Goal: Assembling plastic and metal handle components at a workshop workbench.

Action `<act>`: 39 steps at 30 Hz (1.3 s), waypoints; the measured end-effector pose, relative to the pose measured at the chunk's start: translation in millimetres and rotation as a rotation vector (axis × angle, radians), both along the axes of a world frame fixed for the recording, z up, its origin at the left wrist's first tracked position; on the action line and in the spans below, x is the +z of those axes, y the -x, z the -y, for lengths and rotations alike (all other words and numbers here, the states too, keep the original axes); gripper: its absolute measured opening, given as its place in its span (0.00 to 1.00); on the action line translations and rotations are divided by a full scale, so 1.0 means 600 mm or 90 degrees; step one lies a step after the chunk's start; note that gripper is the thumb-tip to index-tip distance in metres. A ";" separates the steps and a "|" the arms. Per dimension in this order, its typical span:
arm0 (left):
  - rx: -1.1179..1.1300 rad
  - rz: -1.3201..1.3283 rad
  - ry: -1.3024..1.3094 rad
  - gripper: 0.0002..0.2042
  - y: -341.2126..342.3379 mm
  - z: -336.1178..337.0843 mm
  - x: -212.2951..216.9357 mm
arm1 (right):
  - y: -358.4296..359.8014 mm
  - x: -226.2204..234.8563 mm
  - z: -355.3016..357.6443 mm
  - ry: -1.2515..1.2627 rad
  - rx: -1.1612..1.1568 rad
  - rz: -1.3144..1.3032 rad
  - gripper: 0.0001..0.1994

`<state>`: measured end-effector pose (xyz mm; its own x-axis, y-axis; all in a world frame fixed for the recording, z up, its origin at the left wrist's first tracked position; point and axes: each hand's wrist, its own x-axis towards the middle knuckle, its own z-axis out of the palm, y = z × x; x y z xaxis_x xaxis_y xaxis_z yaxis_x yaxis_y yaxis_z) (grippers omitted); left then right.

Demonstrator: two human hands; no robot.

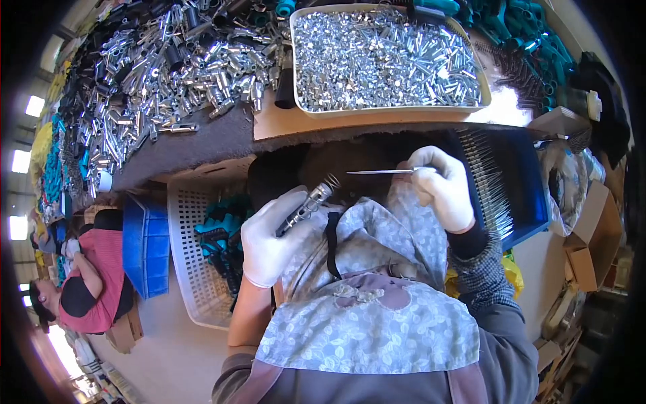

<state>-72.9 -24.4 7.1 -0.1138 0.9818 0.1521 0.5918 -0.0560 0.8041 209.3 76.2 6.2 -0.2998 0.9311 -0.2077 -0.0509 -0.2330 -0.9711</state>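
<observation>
My left hand, in a white glove, is closed round a shiny metal cylinder assembly that tilts up to the right. A loose-coiled spring stands out at the upper end of this assembly. In my right hand, also gloved, a thin pointed metal pick is pinched between the fingers. Its tip points left at the spring, a short gap away from it. Both hands are above my lap, over a patterned apron, in front of the bench edge.
On the bench, a pale tray holds small metal pins and bits, beside a heap of metal cylinder parts. Below stand a white basket with teal tool bodies, blue bins and a blue tray. Someone in pink sits at left.
</observation>
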 end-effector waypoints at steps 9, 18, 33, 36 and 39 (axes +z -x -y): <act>-0.144 -0.053 -0.088 0.19 -0.011 -0.012 0.035 | 0.011 0.077 -0.014 -0.094 0.249 0.155 0.09; -0.140 -0.020 -0.058 0.17 -0.015 -0.006 0.028 | 0.039 0.064 -0.002 0.001 0.289 0.102 0.12; -0.202 0.005 -0.056 0.17 -0.023 -0.012 0.014 | 0.044 0.027 0.010 -0.267 0.376 0.177 0.14; -0.248 0.040 -0.092 0.17 -0.019 -0.011 0.000 | 0.047 0.026 0.018 -0.305 0.399 0.217 0.15; -0.243 0.055 -0.081 0.18 -0.020 -0.011 0.000 | 0.047 0.016 0.019 -0.354 0.383 0.236 0.15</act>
<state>-60.8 -17.7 7.0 0.2370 0.9302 0.2802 0.4408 -0.3600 0.8223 180.8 64.7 16.1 -0.7731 0.6327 0.0456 0.2673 0.3902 -0.8810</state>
